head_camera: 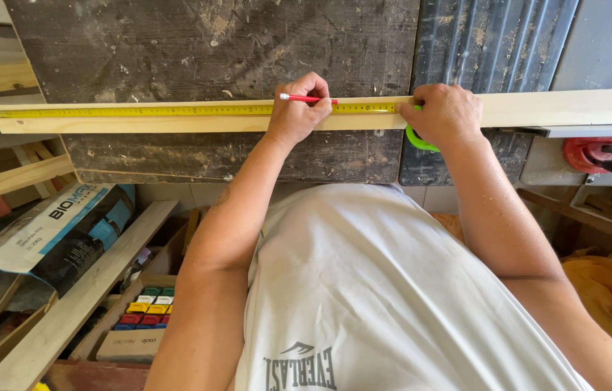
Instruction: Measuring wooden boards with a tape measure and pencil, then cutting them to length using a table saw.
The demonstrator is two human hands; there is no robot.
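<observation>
Pencil [307, 98] and tape [197, 110] along strip edge [139, 124]

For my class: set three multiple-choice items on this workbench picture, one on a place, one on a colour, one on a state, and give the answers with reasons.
1. Where does the yellow tape measure blade lie?
A. Along the long wooden strip
B. On the floor
C. Inside the sack

2. What colour is the pencil in the left hand?
A. Blue
B. Red
C. Black

3. What is the right hand doing?
A. Hanging free in the air
B. Pressing down on the green tape case
C. Gripping the red clamp

Answers:
1 A, the blade runs flat along the strip's top face.
2 B, its shaft shows red above the knuckles.
3 B, the hand covers the case at the strip, green showing beneath it.
</observation>
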